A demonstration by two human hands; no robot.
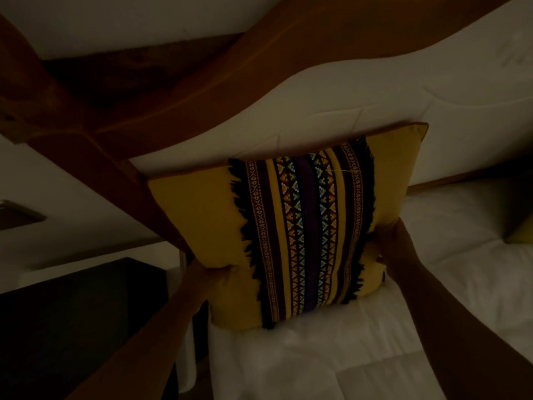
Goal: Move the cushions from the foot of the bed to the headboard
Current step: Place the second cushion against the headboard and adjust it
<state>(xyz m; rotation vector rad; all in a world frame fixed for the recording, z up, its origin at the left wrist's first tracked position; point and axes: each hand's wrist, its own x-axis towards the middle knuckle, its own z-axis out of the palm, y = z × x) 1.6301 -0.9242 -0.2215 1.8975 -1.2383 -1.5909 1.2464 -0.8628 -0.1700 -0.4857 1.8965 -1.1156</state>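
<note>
At the near edge, two bare forearms reach up from the bottom over a white quilted bed (375, 356), the light very dim. The left hand (207, 280) grips the lower left edge of a cushion (288, 226), its fingers dug into the fabric so that it puckers there. The right hand (393, 241) is clamped on the cushion's right edge, with its fingers curled into the stuffing. The cushion is mustard yellow, with a broad woven band of stripes and small triangles down its middle, fringed in black on both sides. It stands upright and tilted a little to one side, at the head end of the bed with its lower edge down at the bed cover. Whether its back touches what is behind it cannot be told. To the near left, beside the bed, is a dark cabinet (72, 313). At the right edge, the corner of a second cushion (519, 226) lies on the bed. Farther back, directly behind the held cushion, rises a padded white headboard (375, 105) in a curved wooden frame (202, 90).
</note>
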